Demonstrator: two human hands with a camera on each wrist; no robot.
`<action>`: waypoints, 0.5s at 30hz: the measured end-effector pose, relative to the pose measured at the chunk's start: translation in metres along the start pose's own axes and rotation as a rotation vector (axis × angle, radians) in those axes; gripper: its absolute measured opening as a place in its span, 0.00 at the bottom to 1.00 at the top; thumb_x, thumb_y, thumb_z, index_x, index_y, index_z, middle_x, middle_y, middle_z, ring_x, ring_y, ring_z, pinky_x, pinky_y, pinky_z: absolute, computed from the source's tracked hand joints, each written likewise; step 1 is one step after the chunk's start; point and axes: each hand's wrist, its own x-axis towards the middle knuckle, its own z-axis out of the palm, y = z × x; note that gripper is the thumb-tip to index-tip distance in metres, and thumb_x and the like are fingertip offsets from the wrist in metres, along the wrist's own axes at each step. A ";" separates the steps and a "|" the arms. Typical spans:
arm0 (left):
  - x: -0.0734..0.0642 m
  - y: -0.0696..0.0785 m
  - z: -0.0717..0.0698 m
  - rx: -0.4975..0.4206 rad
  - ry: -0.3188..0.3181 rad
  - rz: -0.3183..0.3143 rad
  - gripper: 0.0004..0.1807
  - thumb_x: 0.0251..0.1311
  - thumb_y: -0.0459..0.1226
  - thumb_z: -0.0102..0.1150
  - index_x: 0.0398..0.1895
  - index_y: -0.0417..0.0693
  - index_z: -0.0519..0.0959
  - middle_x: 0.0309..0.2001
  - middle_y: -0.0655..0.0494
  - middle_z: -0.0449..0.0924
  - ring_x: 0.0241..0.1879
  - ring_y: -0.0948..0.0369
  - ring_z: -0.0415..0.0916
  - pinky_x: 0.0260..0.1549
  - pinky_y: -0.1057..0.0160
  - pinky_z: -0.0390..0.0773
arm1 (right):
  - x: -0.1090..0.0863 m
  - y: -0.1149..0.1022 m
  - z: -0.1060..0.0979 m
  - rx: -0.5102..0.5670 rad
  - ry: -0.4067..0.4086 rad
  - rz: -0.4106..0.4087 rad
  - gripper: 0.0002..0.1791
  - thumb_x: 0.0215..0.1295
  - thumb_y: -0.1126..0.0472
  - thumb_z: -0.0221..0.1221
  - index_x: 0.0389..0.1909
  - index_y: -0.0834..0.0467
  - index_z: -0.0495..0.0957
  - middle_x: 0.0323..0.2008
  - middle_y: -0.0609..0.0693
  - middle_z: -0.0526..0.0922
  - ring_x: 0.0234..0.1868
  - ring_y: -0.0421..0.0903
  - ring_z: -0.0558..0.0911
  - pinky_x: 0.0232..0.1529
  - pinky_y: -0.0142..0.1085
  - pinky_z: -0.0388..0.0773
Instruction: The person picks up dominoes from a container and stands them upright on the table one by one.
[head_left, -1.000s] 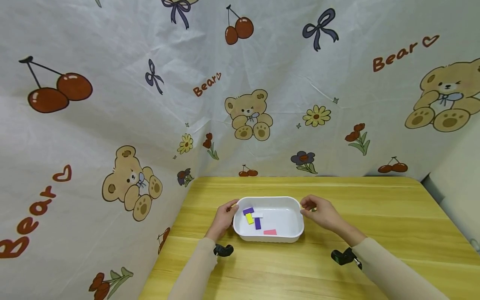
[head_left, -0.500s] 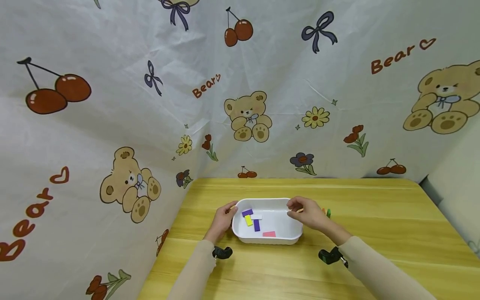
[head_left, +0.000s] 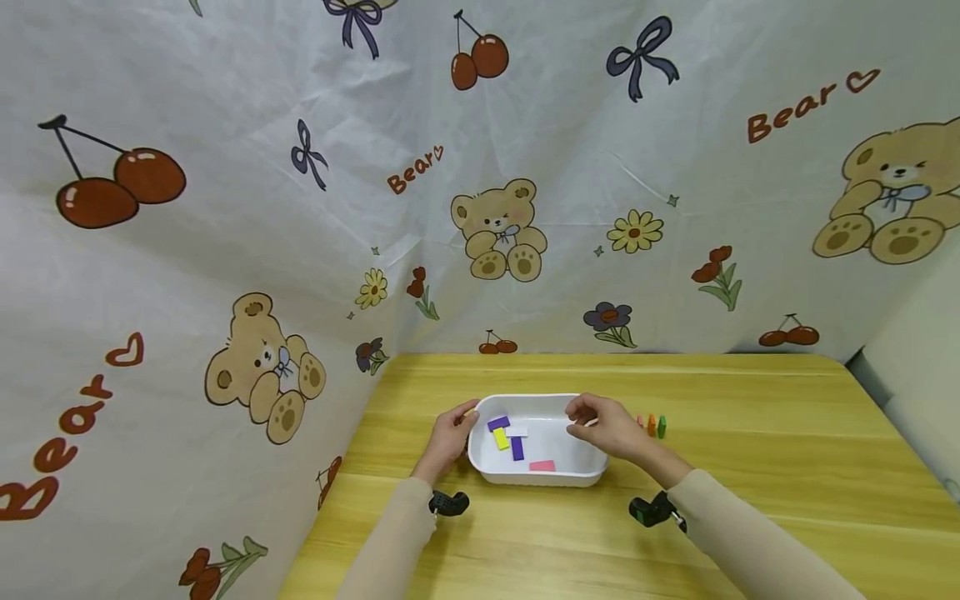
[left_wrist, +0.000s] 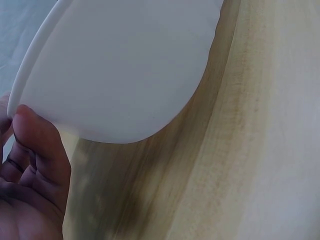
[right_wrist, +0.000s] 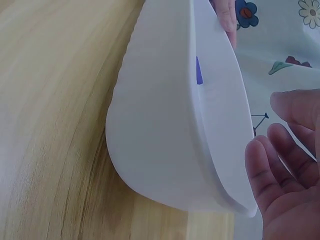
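Observation:
A white oblong basin (head_left: pixel 543 481) stands on the wooden table in the head view. Inside lie flat small blocks: a purple block (head_left: pixel 498 423), a yellow block (head_left: pixel 501 438), a white block (head_left: pixel 517 432), another purple block (head_left: pixel 517 448) and a pink block (head_left: pixel 542 466). My left hand (head_left: pixel 450 437) holds the basin's left end, and the left wrist view has its thumb (left_wrist: pixel 37 130) against the rim. Over the right end hovers my right hand (head_left: pixel 611 427), loosely bent. In the right wrist view its fingers (right_wrist: pixel 260 167) and thumb are apart, with nothing between them.
Small upright blocks, among them an orange block (head_left: pixel 652 425) and a green block (head_left: pixel 662 427), stand on the table (head_left: pixel 750 467) right of the basin, partly behind my right hand. A bear-patterned cloth (head_left: pixel 570 167) hangs along the back and left sides.
My right hand has moved left from the basin's right rim to over its inside, uncovering the upright blocks on the table. My left hand stays on the left end.

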 end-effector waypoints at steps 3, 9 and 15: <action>0.001 -0.001 0.001 -0.004 0.003 0.004 0.22 0.75 0.46 0.57 0.69 0.57 0.78 0.36 0.54 0.71 0.25 0.64 0.67 0.19 0.69 0.70 | 0.002 -0.001 0.002 0.008 -0.015 0.011 0.10 0.66 0.64 0.68 0.46 0.58 0.80 0.45 0.58 0.84 0.46 0.48 0.82 0.47 0.40 0.82; 0.001 0.002 0.002 -0.004 0.012 0.000 0.22 0.76 0.46 0.56 0.70 0.59 0.78 0.36 0.54 0.71 0.26 0.63 0.66 0.20 0.69 0.69 | 0.006 0.000 0.011 0.007 -0.047 -0.018 0.10 0.64 0.64 0.69 0.45 0.58 0.81 0.45 0.59 0.83 0.44 0.47 0.82 0.45 0.35 0.81; -0.001 0.000 0.002 -0.004 0.003 -0.005 0.23 0.76 0.46 0.55 0.71 0.56 0.76 0.36 0.53 0.71 0.26 0.63 0.67 0.19 0.69 0.69 | 0.012 0.006 0.020 0.014 -0.075 -0.048 0.11 0.63 0.67 0.70 0.44 0.60 0.81 0.45 0.60 0.83 0.43 0.45 0.81 0.43 0.32 0.80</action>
